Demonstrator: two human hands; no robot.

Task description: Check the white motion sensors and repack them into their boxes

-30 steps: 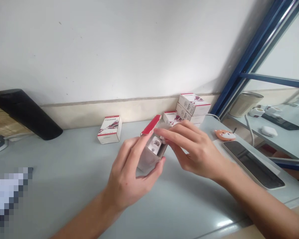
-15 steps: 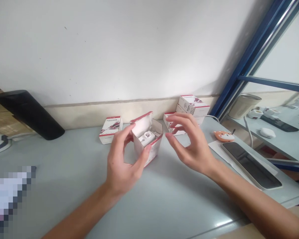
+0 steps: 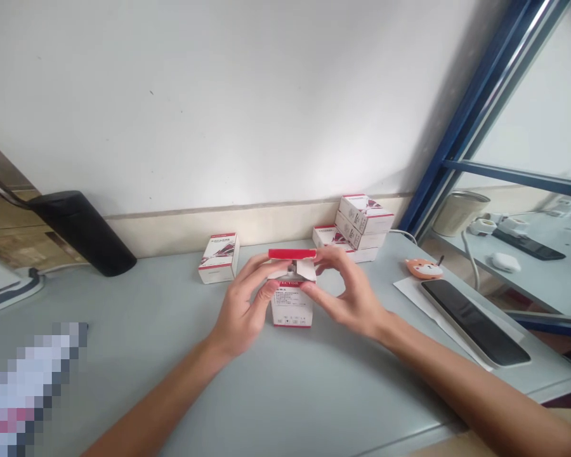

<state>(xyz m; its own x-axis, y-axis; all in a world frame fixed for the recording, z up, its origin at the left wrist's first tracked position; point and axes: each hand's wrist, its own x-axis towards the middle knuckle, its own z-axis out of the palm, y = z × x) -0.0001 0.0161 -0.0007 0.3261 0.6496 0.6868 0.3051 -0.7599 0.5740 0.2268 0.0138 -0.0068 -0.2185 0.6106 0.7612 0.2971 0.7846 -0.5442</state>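
A small white box with red trim [image 3: 292, 309] stands upright on the grey table [image 3: 238, 400], its printed side facing me. Its red-edged top flap [image 3: 292, 254] is raised and tilted over the opening, with the side flaps folded inward. My left hand [image 3: 245, 304] grips the box's upper left side, thumb at the front edge. On the other side, my right hand [image 3: 345, 292] grips the upper right corner, with its fingers at the top flap and its thumb on the front edge. The flaps mostly hide the contents.
A similar box [image 3: 219, 259] lies at the back left, and several more [image 3: 364, 222] are stacked at the back right. A black cylinder [image 3: 83, 231] leans at the left. A phone [image 3: 474, 322] and an orange animal-faced item [image 3: 424, 268] lie at the right.
My right hand has moved left onto the box. The box has turned to face me, and its top flap has come down over the opening. The view has shifted slightly.
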